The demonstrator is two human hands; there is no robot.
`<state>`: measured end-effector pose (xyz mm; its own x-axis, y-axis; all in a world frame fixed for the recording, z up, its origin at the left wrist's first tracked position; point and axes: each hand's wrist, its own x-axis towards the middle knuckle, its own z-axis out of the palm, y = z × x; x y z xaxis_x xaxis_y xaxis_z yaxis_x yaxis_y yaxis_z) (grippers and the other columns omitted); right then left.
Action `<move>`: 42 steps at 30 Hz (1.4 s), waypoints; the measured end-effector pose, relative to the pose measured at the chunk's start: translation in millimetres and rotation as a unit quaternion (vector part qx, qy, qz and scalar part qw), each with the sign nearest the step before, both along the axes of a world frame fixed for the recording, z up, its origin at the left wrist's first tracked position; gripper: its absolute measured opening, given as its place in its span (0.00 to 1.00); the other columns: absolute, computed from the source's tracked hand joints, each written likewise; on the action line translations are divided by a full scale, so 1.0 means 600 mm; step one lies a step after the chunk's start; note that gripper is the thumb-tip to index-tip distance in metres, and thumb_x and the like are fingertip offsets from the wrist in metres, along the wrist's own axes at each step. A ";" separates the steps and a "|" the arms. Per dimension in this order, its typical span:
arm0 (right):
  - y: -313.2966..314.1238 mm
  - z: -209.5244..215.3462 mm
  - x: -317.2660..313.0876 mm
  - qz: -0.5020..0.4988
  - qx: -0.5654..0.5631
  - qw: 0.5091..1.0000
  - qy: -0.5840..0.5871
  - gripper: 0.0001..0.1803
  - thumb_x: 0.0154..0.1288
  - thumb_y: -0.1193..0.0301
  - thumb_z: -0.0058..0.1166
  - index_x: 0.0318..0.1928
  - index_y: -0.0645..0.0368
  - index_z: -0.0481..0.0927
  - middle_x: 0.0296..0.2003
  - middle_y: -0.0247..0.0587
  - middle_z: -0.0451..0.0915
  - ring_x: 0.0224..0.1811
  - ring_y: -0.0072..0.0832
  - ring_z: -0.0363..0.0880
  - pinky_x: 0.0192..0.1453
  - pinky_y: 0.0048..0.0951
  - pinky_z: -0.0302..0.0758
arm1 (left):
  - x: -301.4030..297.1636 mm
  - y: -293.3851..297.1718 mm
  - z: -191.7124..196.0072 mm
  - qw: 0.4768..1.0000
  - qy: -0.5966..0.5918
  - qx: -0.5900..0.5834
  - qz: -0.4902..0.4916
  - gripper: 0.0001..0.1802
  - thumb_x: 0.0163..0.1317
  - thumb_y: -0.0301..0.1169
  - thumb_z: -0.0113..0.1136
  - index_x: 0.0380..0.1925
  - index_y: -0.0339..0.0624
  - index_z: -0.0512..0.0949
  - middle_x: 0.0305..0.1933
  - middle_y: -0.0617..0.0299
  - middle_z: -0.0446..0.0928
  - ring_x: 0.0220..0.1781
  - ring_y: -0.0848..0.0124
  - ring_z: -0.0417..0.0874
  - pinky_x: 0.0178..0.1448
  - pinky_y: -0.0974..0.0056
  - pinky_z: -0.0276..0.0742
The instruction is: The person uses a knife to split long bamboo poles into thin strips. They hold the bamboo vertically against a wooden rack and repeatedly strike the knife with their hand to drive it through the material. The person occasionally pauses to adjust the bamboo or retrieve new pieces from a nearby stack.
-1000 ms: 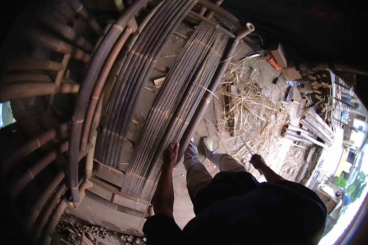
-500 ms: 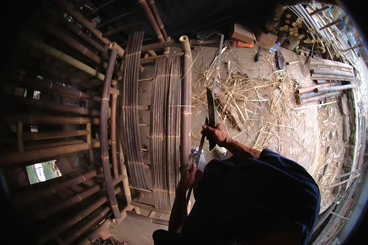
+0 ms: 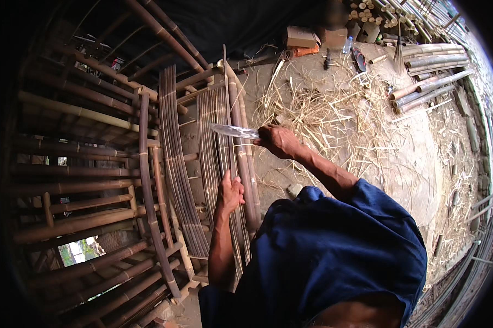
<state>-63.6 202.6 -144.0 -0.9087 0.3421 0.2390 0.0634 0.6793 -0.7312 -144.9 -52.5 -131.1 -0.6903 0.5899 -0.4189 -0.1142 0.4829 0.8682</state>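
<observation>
A long dark bamboo strip [image 3: 225, 101] lies lengthwise over the slatted bamboo bench, its far tip reaching past the bench's end. My left hand [image 3: 231, 192] is closed about this strip, with the index finger stretched along it and the other fingers curled. Farther off, my right hand [image 3: 279, 140] grips the handle of a big knife [image 3: 234, 131]. Its broad, shiny blade points left across the strip and the bench's thick right rail [image 3: 247, 183]. The fist hides most of the handle.
Dark bamboo slats [image 3: 176, 136] line the bench's left part, beside a bamboo frame [image 3: 145, 191]. Shavings [image 3: 334, 117] litter the floor to the right. Cut bamboo poles [image 3: 430, 87] lie at the far right, and a cardboard box [image 3: 303, 37] stands at the back.
My left hand has carried the strip leftward from beside the rail onto the slats. The knife, which pointed away from me, now points left, and my right hand has moved farther away.
</observation>
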 end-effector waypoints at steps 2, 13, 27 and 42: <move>-0.009 0.002 0.008 0.012 0.011 0.995 -0.099 0.34 0.72 0.40 0.37 0.39 0.62 0.77 0.29 0.57 0.79 0.32 0.54 0.81 0.37 0.51 0.77 | -0.009 0.024 0.013 0.998 -0.027 0.064 -0.010 0.43 0.70 0.41 0.55 0.74 0.34 0.45 0.18 0.72 0.64 0.13 0.83 0.63 0.13 0.73 0.65; -0.044 -0.011 0.031 0.023 -0.026 0.993 -0.112 0.38 0.71 0.37 0.35 0.31 0.60 0.82 0.24 0.56 0.81 0.28 0.52 0.83 0.31 0.48 0.78 | 0.075 0.061 0.069 0.998 -0.007 0.045 0.049 0.38 0.68 0.44 0.62 0.69 0.32 0.61 0.14 0.76 0.57 0.12 0.86 0.57 0.15 0.74 0.54; -0.036 0.080 0.015 0.103 0.087 0.990 0.042 0.37 0.68 0.36 0.38 0.39 0.59 0.81 0.26 0.52 0.80 0.31 0.48 0.83 0.34 0.46 0.78 | 0.043 0.075 0.137 0.977 0.116 0.180 0.008 0.14 0.68 0.28 0.58 0.50 0.32 0.78 0.29 0.69 0.78 0.27 0.84 0.71 0.30 0.75 0.63; 0.249 0.118 -0.093 -0.104 0.076 0.991 -0.039 0.45 0.69 0.31 0.26 0.26 0.57 0.84 0.19 0.52 0.81 0.22 0.43 0.83 0.26 0.44 0.80 | 0.196 -0.134 0.249 0.993 0.068 0.039 -0.085 0.28 0.64 0.27 0.59 0.61 0.22 0.65 0.19 0.71 0.65 0.20 0.83 0.64 0.23 0.72 0.61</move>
